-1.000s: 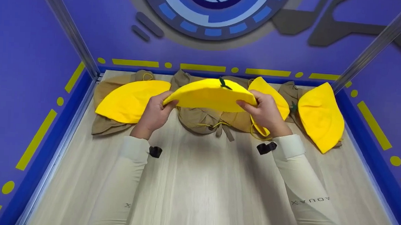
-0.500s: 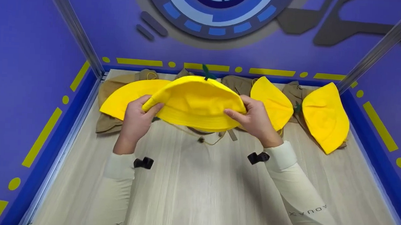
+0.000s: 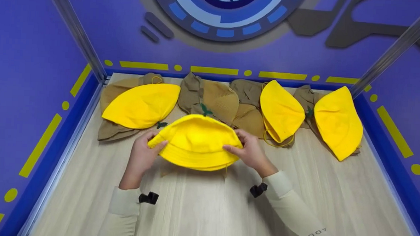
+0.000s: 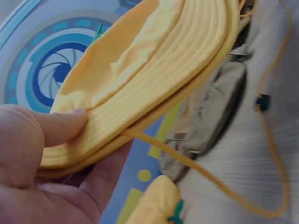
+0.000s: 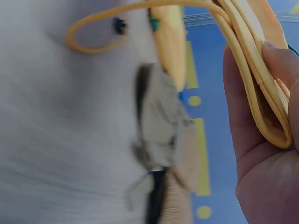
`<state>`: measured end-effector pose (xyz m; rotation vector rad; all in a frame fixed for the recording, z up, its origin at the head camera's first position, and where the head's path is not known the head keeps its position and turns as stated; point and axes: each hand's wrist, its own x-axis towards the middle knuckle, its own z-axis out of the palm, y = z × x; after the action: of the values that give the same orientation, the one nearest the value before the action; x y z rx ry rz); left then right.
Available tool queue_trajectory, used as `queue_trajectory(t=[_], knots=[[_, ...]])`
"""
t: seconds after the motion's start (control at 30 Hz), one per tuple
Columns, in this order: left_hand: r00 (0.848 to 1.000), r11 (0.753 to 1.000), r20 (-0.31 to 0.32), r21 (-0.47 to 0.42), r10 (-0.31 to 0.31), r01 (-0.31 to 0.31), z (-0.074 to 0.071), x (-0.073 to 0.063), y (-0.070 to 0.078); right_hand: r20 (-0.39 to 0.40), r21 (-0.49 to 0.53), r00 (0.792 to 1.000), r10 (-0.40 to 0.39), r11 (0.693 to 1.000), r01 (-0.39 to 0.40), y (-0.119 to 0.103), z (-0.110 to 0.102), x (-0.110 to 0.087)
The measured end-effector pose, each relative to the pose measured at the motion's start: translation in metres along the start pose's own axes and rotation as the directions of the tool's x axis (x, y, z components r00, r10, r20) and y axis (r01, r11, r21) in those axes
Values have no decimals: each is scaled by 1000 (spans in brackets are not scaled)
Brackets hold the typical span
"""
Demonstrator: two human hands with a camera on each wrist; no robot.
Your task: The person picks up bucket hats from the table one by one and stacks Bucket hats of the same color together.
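Note:
Between my two hands a yellow bucket hat (image 3: 198, 142) is held, folded flat, brim side toward me and a green leaf-shaped tip (image 3: 206, 110) on top. My left hand (image 3: 144, 154) pinches its left end, thumb on the brim. At the right end my right hand (image 3: 253, 151) pinches it the same way. A yellow chin cord (image 4: 201, 170) with a dark cord stopper (image 4: 262, 102) dangles from the brim in the left wrist view. Both wrist views show the brim layers pressed together between thumb and fingers.
Along the back wall lie a yellow hat (image 3: 143, 106) at left and two more, a yellow hat (image 3: 283, 110) and a yellow hat (image 3: 338, 122), at right. Several brown hats (image 3: 219, 99) lie among and under them. Blue panels (image 3: 212, 58) enclose the wooden table (image 3: 199, 209).
Both hands have brought the yellow bucket hat toward me and lower, away from the row at the back. It has tilted so its brim faces me, and the brown hats behind are uncovered.

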<state>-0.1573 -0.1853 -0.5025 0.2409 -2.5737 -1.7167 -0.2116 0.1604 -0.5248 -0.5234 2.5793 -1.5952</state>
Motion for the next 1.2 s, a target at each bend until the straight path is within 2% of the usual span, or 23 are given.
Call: queue_trajectory(t=[0.13,0.23,0.3,0.4,0.57,0.73,0.87,0.93,1.1,1.2], knots=[[998,998,-1,31,-58,57,5,-8,-21,20,-5,994,103,995,-103,16,22,-12],[995,993,-4,61,-103,103,6,-13,-32,23,-61,995,95,994,-94,22,35,-21],[991,987,-4,90,-133,132,6,-17,-38,22,-119,998,61,991,-58,24,42,-25],[987,978,-8,135,-157,157,7,-23,-44,31,-207,999,39,978,-32,26,48,-30],[984,963,-9,205,-179,177,8,-30,-54,57,-298,995,86,952,-66,27,54,-34],[988,940,-24,306,-150,150,15,-31,-62,70,-365,992,104,928,-72,28,58,-32],[992,917,-37,381,-117,122,21,-31,-62,68,-400,991,118,913,-81,29,59,-30],[995,896,-44,432,-90,100,23,-31,-60,61,-401,990,126,911,-92,29,59,-29],[997,828,-79,559,5,40,33,-33,-52,63,-373,987,149,921,-115,30,59,-28],[994,806,-67,592,84,-28,47,-36,-45,56,-346,987,151,930,-122,32,57,-29]])
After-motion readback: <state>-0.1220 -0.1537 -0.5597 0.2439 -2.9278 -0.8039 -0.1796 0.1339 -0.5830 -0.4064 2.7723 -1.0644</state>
